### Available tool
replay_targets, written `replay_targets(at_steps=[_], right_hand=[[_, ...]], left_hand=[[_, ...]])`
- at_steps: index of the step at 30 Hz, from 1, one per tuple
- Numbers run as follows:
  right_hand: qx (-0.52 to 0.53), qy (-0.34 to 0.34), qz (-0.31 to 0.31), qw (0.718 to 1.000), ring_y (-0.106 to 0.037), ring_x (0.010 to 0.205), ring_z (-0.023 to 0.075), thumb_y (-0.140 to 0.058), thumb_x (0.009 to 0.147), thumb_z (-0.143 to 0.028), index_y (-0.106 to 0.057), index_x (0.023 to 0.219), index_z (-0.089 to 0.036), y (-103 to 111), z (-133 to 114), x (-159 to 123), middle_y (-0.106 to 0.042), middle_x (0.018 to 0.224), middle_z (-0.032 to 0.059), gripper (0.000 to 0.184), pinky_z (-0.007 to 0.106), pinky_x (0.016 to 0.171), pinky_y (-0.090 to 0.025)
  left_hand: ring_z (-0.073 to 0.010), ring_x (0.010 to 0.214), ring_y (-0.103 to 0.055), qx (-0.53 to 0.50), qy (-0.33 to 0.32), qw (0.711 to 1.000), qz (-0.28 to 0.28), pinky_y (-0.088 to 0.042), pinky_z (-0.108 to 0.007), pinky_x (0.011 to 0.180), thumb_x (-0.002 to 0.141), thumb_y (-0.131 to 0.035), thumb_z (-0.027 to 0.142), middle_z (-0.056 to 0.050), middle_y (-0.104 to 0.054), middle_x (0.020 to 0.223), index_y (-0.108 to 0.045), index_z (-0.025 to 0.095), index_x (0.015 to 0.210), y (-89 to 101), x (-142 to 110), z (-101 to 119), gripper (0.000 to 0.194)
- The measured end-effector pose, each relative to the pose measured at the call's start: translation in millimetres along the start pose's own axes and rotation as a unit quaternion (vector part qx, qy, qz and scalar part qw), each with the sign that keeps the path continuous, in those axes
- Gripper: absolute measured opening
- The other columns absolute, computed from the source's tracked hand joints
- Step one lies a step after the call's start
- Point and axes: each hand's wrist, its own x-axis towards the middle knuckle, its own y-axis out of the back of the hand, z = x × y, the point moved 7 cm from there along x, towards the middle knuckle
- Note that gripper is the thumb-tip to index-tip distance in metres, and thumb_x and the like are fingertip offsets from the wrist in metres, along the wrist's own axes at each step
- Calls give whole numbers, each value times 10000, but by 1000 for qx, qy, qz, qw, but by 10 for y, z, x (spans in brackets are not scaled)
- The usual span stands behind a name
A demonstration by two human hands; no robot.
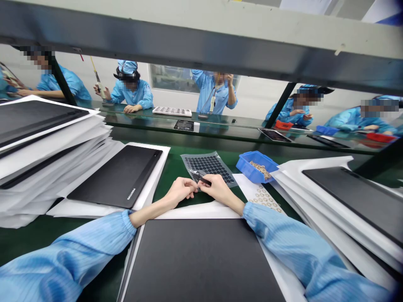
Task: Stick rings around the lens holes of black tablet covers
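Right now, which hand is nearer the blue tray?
Right. The right hand is closer, short of the blue tray and not touching it; the left hand lies farther away, on the right hand's far side.

- 2 bare hands: left hand [180, 191], right hand [218, 188]
- 1 slim black tool [201, 179]
- 1 clear sheet of round black pads [209, 167]
- 1 blue plastic bin [256, 167]
- 2 stacks of flat black panels [40, 121]
- 2 single flat black panels [115, 176]
- 5 co-workers in pale blue smocks [132, 94]
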Motion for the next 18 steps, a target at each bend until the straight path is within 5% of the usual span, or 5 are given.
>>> replay_targets(at_steps=[6, 11, 18], right_hand=[[48, -40, 0, 998, -456, 544, 86, -555, 661, -74, -607, 596, -132, 1, 24, -13, -541, 562, -29, 101, 213, 553, -326], [106, -127, 43, 985, -397, 526, 79, -533, 678, -172, -556, 590, -130, 225, 189, 11, -472, 540, -32, 100, 214, 506, -294], [232, -210, -63, 948, -261, 397, 27, -581, 668, -253, -573, 614, -123, 566, -56, -205, -494, 525, -35, 140, 194, 376, -169]], left_hand=[[-111, 692, -598, 39, -1, 999, -3, -522, -264, 621, 918, -550, 315, -25, -620, 870, -599, 116, 966, -11, -17, 28, 211], [-104, 669, -597, 82, 31, 996, -10, -521, -248, 588, 926, -537, 328, -30, -622, 890, -586, 118, 1011, 4, -26, 19, 232], [-106, 506, -572, 211, 76, 974, -30, -440, -217, 479, 873, -597, 331, 7, -617, 641, -587, 117, 805, 200, -120, 139, 225]])
